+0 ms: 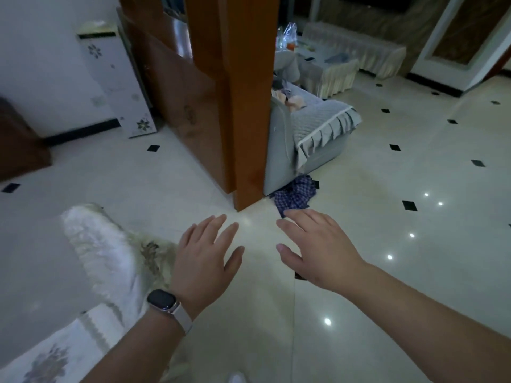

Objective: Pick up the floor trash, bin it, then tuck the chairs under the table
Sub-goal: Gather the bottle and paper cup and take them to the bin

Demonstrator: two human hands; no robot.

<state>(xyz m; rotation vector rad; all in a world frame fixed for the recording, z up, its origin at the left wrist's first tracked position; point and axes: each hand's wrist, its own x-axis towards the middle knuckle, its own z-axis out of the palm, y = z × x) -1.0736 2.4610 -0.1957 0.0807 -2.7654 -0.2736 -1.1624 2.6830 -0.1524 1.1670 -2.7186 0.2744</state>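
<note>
Both hands are stretched out over the glossy tiled floor (387, 244), palms down, fingers spread and empty. My left hand (206, 258) wears a watch on its wrist and hovers beside a table draped in a white embroidered cloth (110, 261) at the lower left. My right hand (318, 250) is just short of a crumpled blue checked cloth (296, 194) that lies on the floor at the foot of a wooden partition (243, 106). No bin or chair shows clearly.
A grey covered sofa (312, 134) stands behind the partition, with a cloth-covered coffee table (329, 70) beyond it. A white flowered cabinet (119, 84) leans on the left wall. Dark wooden furniture (19, 145) sits at the far left. Open floor spreads to the right.
</note>
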